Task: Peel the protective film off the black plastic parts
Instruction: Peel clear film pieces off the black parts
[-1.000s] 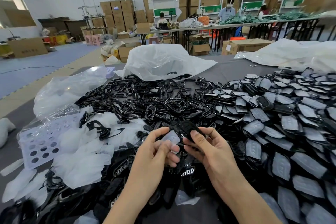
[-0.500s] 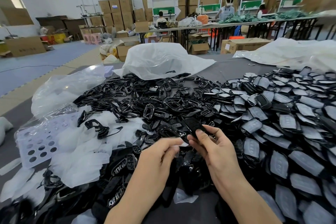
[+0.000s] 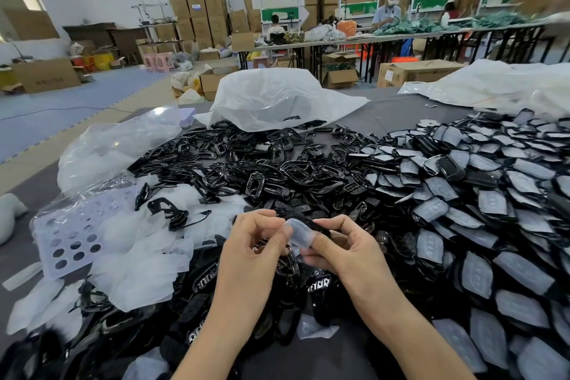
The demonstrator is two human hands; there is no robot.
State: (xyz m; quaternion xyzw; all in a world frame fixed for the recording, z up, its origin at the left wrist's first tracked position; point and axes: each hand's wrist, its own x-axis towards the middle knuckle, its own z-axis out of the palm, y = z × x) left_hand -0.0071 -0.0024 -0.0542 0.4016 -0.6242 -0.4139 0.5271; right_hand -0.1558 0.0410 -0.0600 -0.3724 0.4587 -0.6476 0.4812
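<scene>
Two bare hands meet over the near middle of a grey-topped table (image 3: pixel 398 116). The right hand (image 3: pixel 348 253) grips a slim glossy black plastic part (image 3: pixel 319 225), forefinger curled over its top and thumb beneath. The part shows almost edge-on, its long axis running left to right and dipping slightly toward the right, its left end pointing at the other hand. The left hand (image 3: pixel 256 244) has its fingers curled, thumb and forefinger pinching the left edge of a translucent bluish protective film (image 3: pixel 300 233). The film stands partly lifted off the part's left end and hangs over the right thumb; how much of it is stuck I cannot tell. To the right spreads a broad pile of film-covered black parts (image 3: pixel 462 210). In the far middle lies a heap of bare glossy black frames (image 3: pixel 262 170), and to the left a drift of loose translucent films (image 3: pixel 138 256) beside a lilac perforated sheet (image 3: pixel 68 237). A crumpled white plastic bag (image 3: pixel 277 95) sits at the table's far edge.
</scene>
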